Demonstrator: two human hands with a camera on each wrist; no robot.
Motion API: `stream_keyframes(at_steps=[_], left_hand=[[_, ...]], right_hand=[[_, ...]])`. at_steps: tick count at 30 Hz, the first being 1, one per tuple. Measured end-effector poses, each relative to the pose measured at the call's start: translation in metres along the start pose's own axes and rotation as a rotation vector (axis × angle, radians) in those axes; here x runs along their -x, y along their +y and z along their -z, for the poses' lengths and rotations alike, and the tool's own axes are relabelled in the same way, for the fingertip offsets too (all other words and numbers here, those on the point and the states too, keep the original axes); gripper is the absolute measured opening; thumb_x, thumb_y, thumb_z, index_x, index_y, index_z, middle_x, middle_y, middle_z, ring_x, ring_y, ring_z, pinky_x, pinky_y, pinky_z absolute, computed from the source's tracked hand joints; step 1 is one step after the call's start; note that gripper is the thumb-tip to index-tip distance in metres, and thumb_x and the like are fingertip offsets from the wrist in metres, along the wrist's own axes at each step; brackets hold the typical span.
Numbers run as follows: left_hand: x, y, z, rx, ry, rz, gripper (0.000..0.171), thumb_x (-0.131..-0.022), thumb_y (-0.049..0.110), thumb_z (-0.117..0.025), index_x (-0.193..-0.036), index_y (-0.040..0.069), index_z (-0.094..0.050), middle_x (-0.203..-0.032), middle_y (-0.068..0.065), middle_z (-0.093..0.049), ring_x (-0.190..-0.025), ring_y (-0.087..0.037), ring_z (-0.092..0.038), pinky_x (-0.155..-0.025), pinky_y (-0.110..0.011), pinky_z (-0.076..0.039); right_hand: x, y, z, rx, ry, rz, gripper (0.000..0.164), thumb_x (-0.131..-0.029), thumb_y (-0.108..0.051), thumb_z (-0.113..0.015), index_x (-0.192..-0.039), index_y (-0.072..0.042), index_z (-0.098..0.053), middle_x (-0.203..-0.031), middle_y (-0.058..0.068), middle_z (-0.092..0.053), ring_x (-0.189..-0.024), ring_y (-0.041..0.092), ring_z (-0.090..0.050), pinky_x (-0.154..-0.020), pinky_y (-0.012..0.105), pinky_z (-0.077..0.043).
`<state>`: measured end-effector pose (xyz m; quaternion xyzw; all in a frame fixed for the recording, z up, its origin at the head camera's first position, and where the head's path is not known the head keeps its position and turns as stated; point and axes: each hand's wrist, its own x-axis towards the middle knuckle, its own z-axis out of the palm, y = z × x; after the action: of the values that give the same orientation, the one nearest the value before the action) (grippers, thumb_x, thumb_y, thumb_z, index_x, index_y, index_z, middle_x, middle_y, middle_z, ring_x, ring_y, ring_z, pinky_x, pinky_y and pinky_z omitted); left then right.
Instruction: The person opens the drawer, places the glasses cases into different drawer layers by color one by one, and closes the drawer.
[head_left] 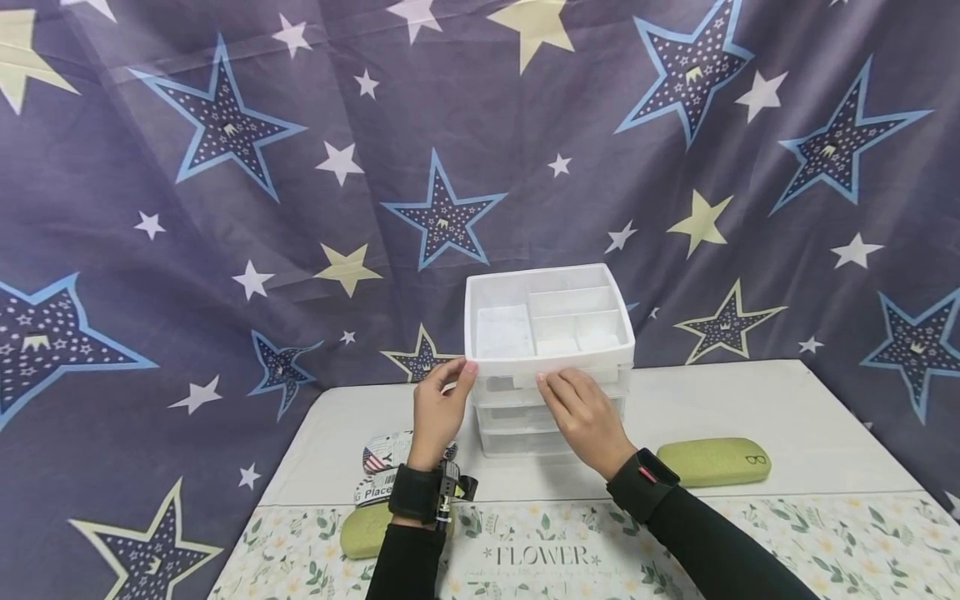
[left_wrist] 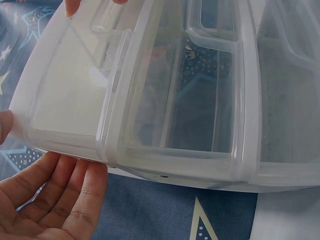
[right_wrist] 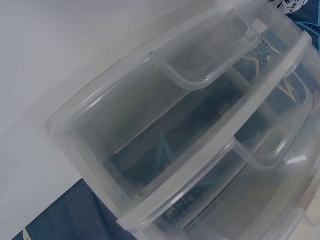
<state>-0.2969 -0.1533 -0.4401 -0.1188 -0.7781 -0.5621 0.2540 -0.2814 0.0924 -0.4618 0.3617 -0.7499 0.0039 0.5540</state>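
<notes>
head view, drawer box: a white-topped, clear plastic drawer box [head_left: 551,364] stands on the white-covered desk [head_left: 712,392], just right of the frame's centre.
head view, left hand: the left hand [head_left: 441,408] holds the box's left front corner between thumb and bent fingers.
head view, right hand: the right hand [head_left: 588,417] touches the box front just below the top rim, fingers side by side; whether they pinch anything, i cannot tell.
head view, cases: a long green glasses case [head_left: 712,462] lies lower right; a second green case [head_left: 363,532] lies lower left, below white lettered objects [head_left: 390,450].
left wrist view: thumb at the left edge on the white rim, four fingers close together against the box's side, lower left.
right wrist view: clear drawers run diagonally across the frame; the right fingers cannot be made out.
</notes>
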Motion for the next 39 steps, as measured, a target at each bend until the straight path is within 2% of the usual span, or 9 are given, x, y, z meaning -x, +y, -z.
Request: stream_keyframes(at_steps=[7,15,26,34,39], left_hand=[[0.000,0.002,-0.001,0.005,0.001,0.006,0.042,-0.099,0.037,-0.070,-0.123,0.002,-0.072,-0.120,-0.012,-0.070,-0.110,-0.028,-0.069,-0.091,-0.047,-0.058],[-0.001,0.000,-0.001,-0.014,0.005,0.007,0.045,-0.100,0.040,-0.068,-0.124,0.003,-0.072,-0.118,-0.012,-0.071,-0.110,-0.027,-0.069,-0.091,-0.046,-0.058],[0.000,0.001,-0.002,-0.009,0.001,0.008,0.046,-0.100,0.040,-0.068,-0.125,0.002,-0.071,-0.118,-0.013,-0.071,-0.110,-0.028,-0.069,-0.092,-0.046,-0.058],[0.000,0.000,-0.002,0.001,0.006,0.022,0.044,-0.099,0.038,-0.070,-0.124,0.002,-0.072,-0.118,-0.013,-0.071,-0.110,-0.028,-0.069,-0.091,-0.046,-0.058],[-0.001,0.000,-0.002,-0.003,0.000,0.033,0.046,-0.099,0.042,-0.069,-0.124,0.003,-0.072,-0.118,-0.012,-0.071,-0.110,-0.027,-0.068,-0.093,-0.045,-0.057]], right_hand=[[0.000,0.002,0.000,-0.006,-0.007,0.000,0.036,-0.112,-0.004,-0.036,-0.125,0.006,-0.069,-0.113,0.018,-0.067,-0.104,0.033,-0.061,-0.093,0.040,-0.052],[-0.001,0.007,-0.002,-0.026,-0.001,0.015,0.035,-0.112,-0.004,-0.037,-0.124,0.005,-0.069,-0.114,0.017,-0.066,-0.104,0.032,-0.061,-0.093,0.040,-0.053],[0.001,0.006,0.001,-0.026,-0.016,-0.009,0.035,-0.111,-0.003,-0.036,-0.120,0.005,-0.069,-0.112,0.018,-0.067,-0.104,0.033,-0.063,-0.093,0.040,-0.053],[0.015,0.001,0.003,-0.060,0.025,-0.076,0.029,-0.109,-0.006,-0.042,-0.115,0.005,-0.068,-0.103,0.017,-0.067,-0.094,0.032,-0.062,-0.085,0.040,-0.053],[0.025,-0.006,-0.001,-0.097,0.039,-0.077,0.026,-0.106,-0.008,-0.048,-0.115,0.005,-0.068,-0.101,0.016,-0.066,-0.091,0.031,-0.062,-0.083,0.041,-0.054]])
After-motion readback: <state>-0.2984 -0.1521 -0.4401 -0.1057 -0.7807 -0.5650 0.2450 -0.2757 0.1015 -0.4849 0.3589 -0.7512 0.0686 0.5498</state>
